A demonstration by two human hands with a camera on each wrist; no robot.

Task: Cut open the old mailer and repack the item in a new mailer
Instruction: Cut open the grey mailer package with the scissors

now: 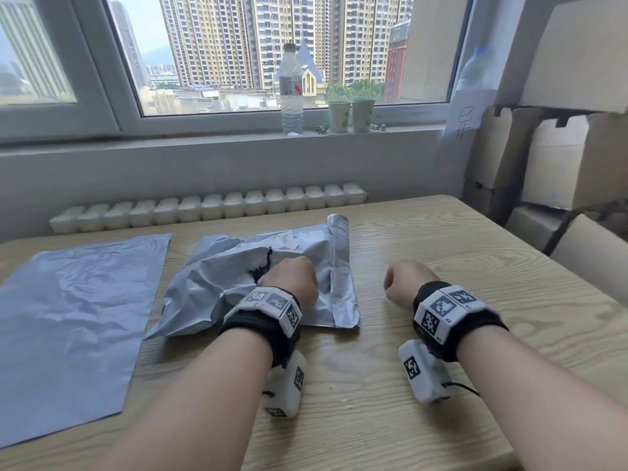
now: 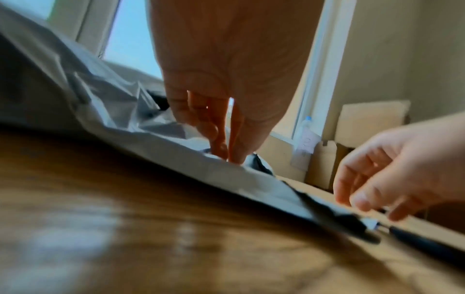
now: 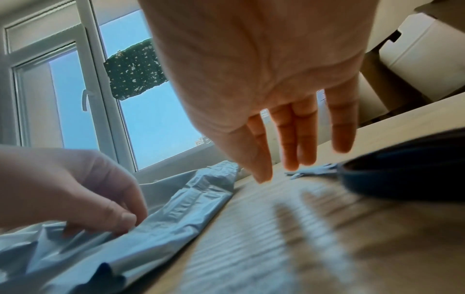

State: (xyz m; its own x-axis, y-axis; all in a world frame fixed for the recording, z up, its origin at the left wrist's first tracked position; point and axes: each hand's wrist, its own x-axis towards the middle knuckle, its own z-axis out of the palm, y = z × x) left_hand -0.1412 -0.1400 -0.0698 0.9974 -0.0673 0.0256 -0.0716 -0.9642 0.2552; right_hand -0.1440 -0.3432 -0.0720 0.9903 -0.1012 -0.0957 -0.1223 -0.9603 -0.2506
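Note:
The old grey mailer (image 1: 217, 283) lies crumpled at the table's middle, with a torn hole showing something dark (image 1: 261, 266) inside. My left hand (image 1: 292, 280) sits on it beside the tear, thumb and fingers pinching the film (image 3: 120, 222). A flat new grey mailer (image 1: 74, 317) lies to the left. My right hand (image 1: 406, 283) hovers just right of the old mailer, fingers straight and pointing down (image 3: 289, 149), holding nothing. Dark-handled scissors (image 3: 402, 171) lie on the table by that hand, also seen in the left wrist view (image 2: 422, 240); the head view hides them.
The wooden table (image 1: 441, 239) stands against a wall with a radiator (image 1: 204, 209). On the windowsill are a water bottle (image 1: 291, 90) and two paper cups (image 1: 350, 115). Cardboard boxes (image 1: 571, 158) are stacked past the table's right edge.

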